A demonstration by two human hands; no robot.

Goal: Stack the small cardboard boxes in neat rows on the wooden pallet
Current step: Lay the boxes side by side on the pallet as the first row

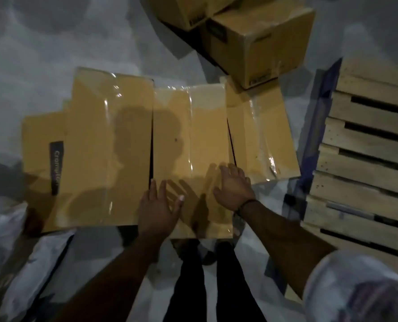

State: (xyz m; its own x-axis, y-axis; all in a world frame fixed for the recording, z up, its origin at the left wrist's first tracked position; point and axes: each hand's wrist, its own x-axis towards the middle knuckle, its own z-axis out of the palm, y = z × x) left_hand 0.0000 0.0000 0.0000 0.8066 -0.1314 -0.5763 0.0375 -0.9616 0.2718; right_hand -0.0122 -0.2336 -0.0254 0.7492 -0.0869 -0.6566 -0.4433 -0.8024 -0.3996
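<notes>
Left cardboard box [89, 147] lies on the floor [30, 54], just beside the middle box [191, 135]. My left hand [158, 205] and right hand [234, 184] are spread over the middle box's near end, fingers straight, gripping nothing. The right box [260, 135] lies just right of it, the wooden pallet [367, 118] farther right.

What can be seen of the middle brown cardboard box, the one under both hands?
The middle brown cardboard box shows a long rectangular top, level, with its long side pointing away from the person. Its top flaps are closed, sealed by clear glossy tape along the centre seam. Similar boxes flank it: the left box across a narrow dark gap, the right box angled away. The left hand and right hand spread open over its near end; contact is unclear.
</notes>
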